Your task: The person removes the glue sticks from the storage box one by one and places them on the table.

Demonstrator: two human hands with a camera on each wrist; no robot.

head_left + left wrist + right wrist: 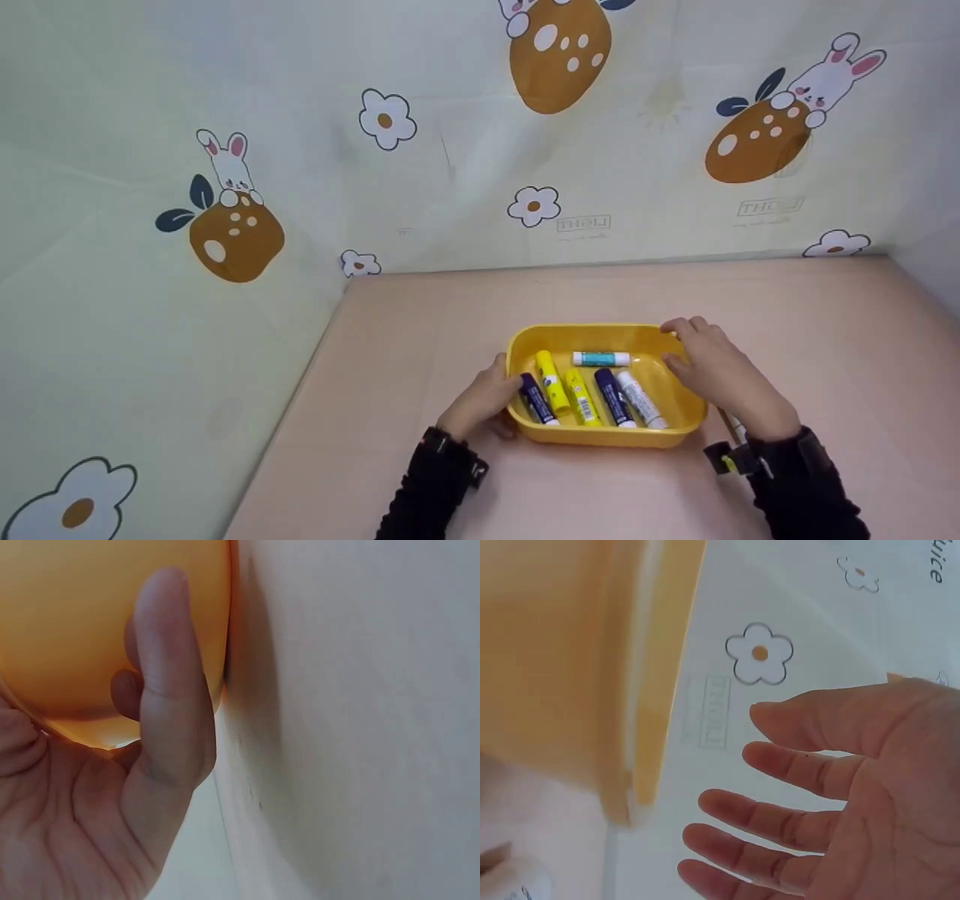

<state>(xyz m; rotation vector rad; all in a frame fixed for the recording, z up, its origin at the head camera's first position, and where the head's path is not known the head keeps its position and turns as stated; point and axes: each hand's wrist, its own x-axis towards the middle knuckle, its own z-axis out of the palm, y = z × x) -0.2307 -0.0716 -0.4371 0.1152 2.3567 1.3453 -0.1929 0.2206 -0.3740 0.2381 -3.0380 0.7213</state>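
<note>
A yellow plastic basin (607,436) sits on the table with several glue sticks lying loose in it. A dark purple one (538,399) lies at the left beside a yellow one (553,382); another yellow one (583,397), a second purple one (615,397) and a white one (641,400) follow rightward. A white and teal one (601,358) lies crosswise near the back wall. My left hand (484,397) grips the basin's left end, thumb at the rim and fingers against the outer wall. Over the right end hovers my right hand (716,367), fingers spread and holding nothing.
Near my right wrist, outside the basin, a white tube (514,881) shows partly at the frame edge. The pinkish table (420,322) meets a wall sheet (450,165) printed with rabbits and flowers behind and at the left. Both wrists carry strapped devices (731,457).
</note>
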